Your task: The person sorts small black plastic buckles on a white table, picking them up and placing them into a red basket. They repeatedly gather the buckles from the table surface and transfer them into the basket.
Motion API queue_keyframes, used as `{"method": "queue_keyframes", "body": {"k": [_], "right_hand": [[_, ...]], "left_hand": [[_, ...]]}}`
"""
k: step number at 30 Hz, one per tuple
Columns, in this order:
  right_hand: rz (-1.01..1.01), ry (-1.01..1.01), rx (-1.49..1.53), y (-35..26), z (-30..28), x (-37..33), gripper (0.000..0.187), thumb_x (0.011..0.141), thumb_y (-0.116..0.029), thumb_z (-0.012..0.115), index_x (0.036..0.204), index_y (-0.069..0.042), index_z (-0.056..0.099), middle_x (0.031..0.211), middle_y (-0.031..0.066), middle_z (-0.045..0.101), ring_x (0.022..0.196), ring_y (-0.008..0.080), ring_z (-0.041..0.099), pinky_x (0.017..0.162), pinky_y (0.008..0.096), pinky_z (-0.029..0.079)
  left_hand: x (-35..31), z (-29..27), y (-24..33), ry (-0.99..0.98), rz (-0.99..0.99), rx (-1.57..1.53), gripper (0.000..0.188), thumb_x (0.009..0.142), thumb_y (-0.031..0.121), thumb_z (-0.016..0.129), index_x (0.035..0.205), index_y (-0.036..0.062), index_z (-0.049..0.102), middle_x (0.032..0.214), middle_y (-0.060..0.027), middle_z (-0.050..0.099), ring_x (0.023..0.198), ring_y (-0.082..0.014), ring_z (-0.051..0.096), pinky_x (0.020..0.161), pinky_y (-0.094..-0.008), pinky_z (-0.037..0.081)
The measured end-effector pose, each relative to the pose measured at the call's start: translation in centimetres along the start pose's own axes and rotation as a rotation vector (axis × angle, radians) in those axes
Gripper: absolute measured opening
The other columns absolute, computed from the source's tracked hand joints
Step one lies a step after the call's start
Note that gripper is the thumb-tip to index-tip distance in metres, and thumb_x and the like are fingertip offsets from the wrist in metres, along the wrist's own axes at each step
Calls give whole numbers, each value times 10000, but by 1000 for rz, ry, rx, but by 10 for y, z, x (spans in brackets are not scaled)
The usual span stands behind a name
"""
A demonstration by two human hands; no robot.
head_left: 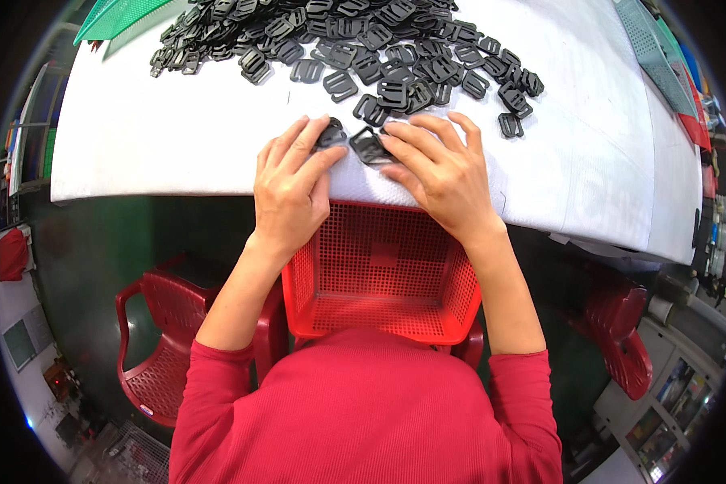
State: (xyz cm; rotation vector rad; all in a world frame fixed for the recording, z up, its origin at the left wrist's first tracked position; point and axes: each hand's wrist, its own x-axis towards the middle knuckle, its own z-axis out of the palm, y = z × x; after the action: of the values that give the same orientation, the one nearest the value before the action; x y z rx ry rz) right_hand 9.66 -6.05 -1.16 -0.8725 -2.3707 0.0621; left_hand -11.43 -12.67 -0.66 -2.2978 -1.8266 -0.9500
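Observation:
Near the front edge of the white table, my left hand [292, 173] has its fingers around a black plastic buckle [329, 134], partly hidden by the fingertips. My right hand [442, 165] pinches another black buckle [369, 147] between thumb and fingers, a short gap to the right of the first. This second buckle is tilted and slightly blurred. Just beyond both hands spreads a large heap of similar black buckles [339, 54], with loose ones along its near side.
A red perforated basket [381, 319] sits below the table edge, between my forearms. Green trays [121, 18] stand at the far left, and a grey-green basket [652, 48] at the far right. Dark red plastic chairs [169, 310] are on either side.

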Motion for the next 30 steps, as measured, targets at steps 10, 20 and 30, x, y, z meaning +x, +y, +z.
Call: {"method": "queue_keyframes", "body": {"k": [10, 20, 30], "right_hand": [[523, -4, 125, 15, -42, -19, 200, 816, -129, 714, 1015, -112, 720, 1036, 9, 702, 982, 197, 626, 927, 372, 421], [24, 57, -162, 16, 16, 37, 247, 803, -151, 725, 1049, -140, 726, 1134, 2, 692, 1166, 214, 582, 1037, 470, 358], [347, 27, 59, 6, -30, 1, 196, 804, -169, 748, 995, -126, 746, 980, -16, 710, 972, 202, 604, 823, 360, 432]], "left_hand": [[3, -4, -9, -16, -71, -100, 321, 819, 82, 716, 1138, 121, 703, 1218, -60, 662, 1147, -281, 586, 975, -414, 431], [0, 2, 9, -95, -18, -80, 367, 804, 108, 752, 1168, 132, 714, 1246, -37, 661, 1250, -281, 543, 1072, -458, 379], [15, 17, 14, -113, 160, 17, 374, 800, 188, 760, 1167, 156, 702, 1180, 17, 673, 1225, -231, 552, 1111, -515, 308]]}}
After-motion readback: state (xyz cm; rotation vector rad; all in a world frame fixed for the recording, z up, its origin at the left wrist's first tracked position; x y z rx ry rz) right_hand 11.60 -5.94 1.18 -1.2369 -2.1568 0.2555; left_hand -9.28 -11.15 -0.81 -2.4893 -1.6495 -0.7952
